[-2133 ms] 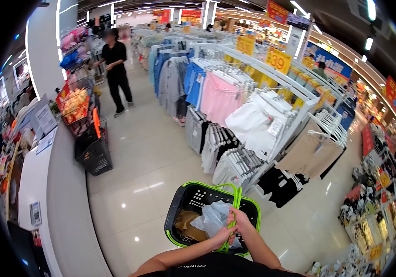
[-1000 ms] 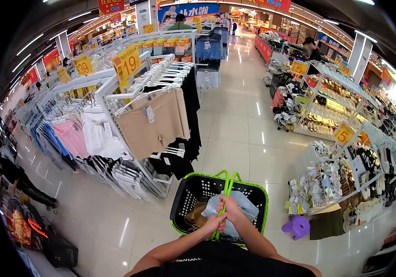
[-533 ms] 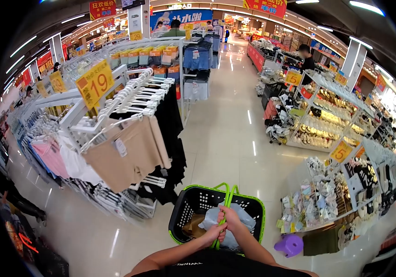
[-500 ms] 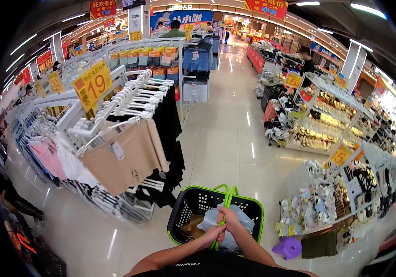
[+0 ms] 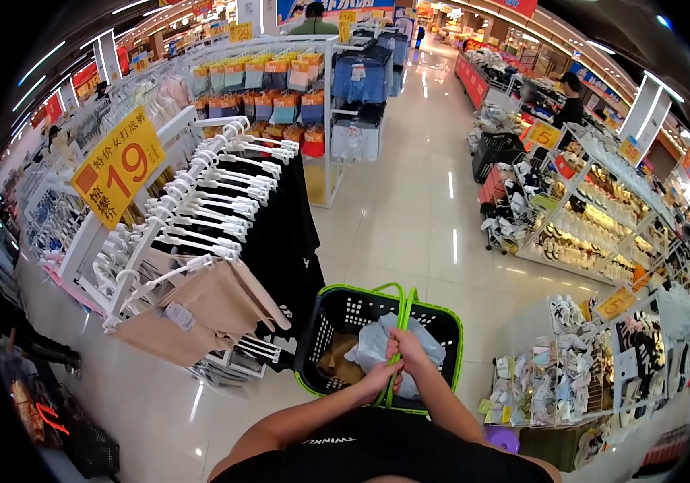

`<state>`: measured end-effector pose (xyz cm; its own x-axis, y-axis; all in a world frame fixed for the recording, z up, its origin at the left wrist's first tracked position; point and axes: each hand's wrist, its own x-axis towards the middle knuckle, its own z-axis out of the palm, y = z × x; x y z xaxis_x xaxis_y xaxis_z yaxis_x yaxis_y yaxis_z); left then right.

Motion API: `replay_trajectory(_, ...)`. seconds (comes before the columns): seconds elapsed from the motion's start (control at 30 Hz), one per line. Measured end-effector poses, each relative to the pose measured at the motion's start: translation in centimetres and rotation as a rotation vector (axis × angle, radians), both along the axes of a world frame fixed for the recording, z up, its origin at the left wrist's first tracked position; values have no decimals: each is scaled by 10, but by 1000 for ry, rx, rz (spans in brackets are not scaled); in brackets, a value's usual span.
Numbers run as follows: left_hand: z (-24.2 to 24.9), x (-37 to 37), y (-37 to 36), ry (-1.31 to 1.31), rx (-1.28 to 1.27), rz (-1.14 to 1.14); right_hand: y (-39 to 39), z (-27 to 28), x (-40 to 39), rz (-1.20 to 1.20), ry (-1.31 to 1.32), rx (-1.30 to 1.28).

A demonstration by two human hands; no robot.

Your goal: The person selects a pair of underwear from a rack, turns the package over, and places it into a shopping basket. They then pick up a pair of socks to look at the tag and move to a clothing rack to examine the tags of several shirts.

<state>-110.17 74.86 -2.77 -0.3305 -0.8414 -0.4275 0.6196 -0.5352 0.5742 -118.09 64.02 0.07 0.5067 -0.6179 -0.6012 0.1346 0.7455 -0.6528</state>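
Both of my hands are wrapped round the green handles of a black shopping basket [image 5: 309, 354] with a green rim. My left hand [image 5: 380, 380] grips them low, close to my body. Just above it, my right hand [image 5: 411, 351] is closed on the same handles, touching or nearly touching the left. Inside the basket lie a pale blue-grey bundle [image 5: 371, 341], which looks like a plastic bag, and something brown [image 5: 340, 359] beside it. My hands and the handles cover part of the bundle.
A rack of beige shorts [image 5: 200, 310] and black garments on white hangers stands close on the left, under a yellow "19" sign [image 5: 119, 167]. Shoe shelves [image 5: 594, 229] and a sock stand [image 5: 546, 374] line the right. A tiled aisle [image 5: 409, 193] runs ahead; a person [image 5: 572, 105] stands far right.
The view has tilted down and moved forward, so the rack and its sign look nearer. The basket sits slightly higher in view. Both hands keep their grip on the handles.
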Motion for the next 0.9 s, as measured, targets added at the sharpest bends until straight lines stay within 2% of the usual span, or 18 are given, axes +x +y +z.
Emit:
replay_trajectory(0.27,-3,2,-87,-21,10,159,-91,-1,20,123,61,-46)
replay_trajectory(0.43,10,-3,-170,-56,134,220,-181,-8,25,194,54,22)
replay_trajectory(0.63,13,-19,-264,4,151,461,-287,-13,38,408,12,68)
replay_trajectory(0.7,17,-31,-289,21,139,568,-312,-8,37,491,-1,51)
replay_trajectory(0.9,31,-32,-345,12,139,695,-366,9,52,603,-13,17)
